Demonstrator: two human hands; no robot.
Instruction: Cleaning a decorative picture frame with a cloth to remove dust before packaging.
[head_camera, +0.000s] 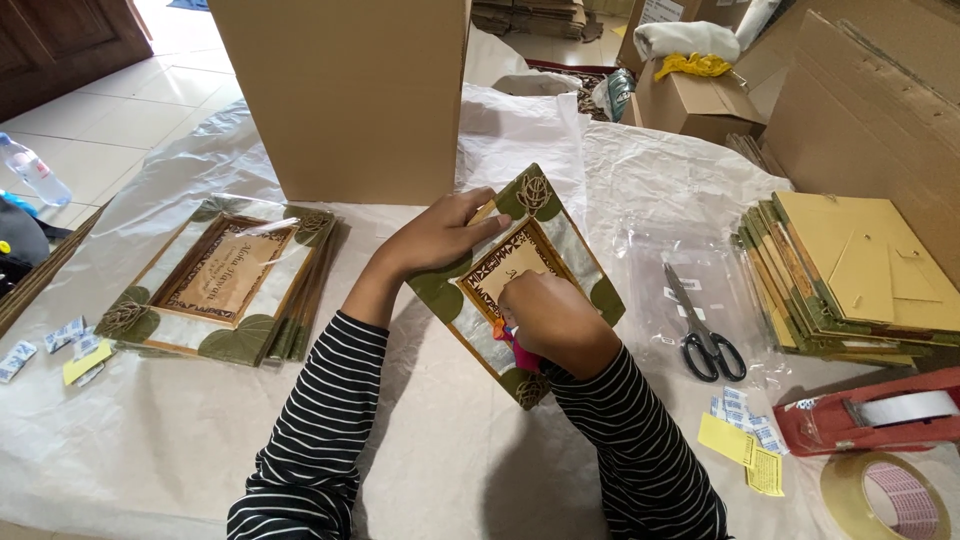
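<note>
The left hand (440, 235) is gripping the upper left edge of a decorated picture frame (520, 280), fingers extended across its leaf-patterned border and thumb tucked behind, holding it tilted above the white table covering (430, 450). The right hand (550, 315) is closing into a loose fist over the frame's centre panel, pinching a small pink and orange object (512, 345) whose kind cannot be determined. A stack of matching frames (225, 285) is lying to the left, black scissors (705, 340) are resting on clear plastic to the right, and a red tape dispenser (880, 415) is sitting beyond them.
</note>
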